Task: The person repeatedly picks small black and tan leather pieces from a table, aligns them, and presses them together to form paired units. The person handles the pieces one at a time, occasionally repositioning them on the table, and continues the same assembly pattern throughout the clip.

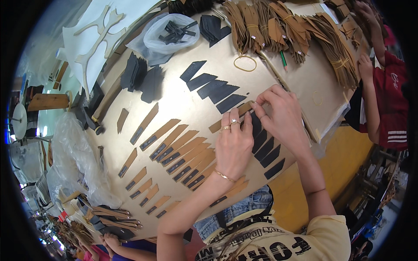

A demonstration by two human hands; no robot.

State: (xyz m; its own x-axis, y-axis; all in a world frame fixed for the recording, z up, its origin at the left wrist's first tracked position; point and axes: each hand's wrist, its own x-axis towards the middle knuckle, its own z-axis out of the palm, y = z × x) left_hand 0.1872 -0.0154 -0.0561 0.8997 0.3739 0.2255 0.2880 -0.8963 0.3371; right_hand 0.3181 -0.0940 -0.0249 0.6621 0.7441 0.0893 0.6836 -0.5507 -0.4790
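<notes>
On the tan table, my left hand (234, 145) presses its fingertips over a brown leather strip (215, 126) and holds it down. My right hand (278, 114) pinches at the strip's far right end, thumb and forefinger together. Any small piece between those fingertips is hidden. To the left, several brown leather strips (166, 146) lie in slanting rows, each with a black patch at its lower end. Black slanted pieces (203, 81) are spread beyond my hands, and more black pieces (266, 150) lie under and beside my right wrist.
A plastic bag (176, 37) of black scraps and stacked black pieces (134, 71) stand at the far left. Bundled brown strips (250, 28), a rubber band (244, 63) and a green pencil (284, 61) lie at the back. A hammer (104, 106) rests left; other people work at both sides.
</notes>
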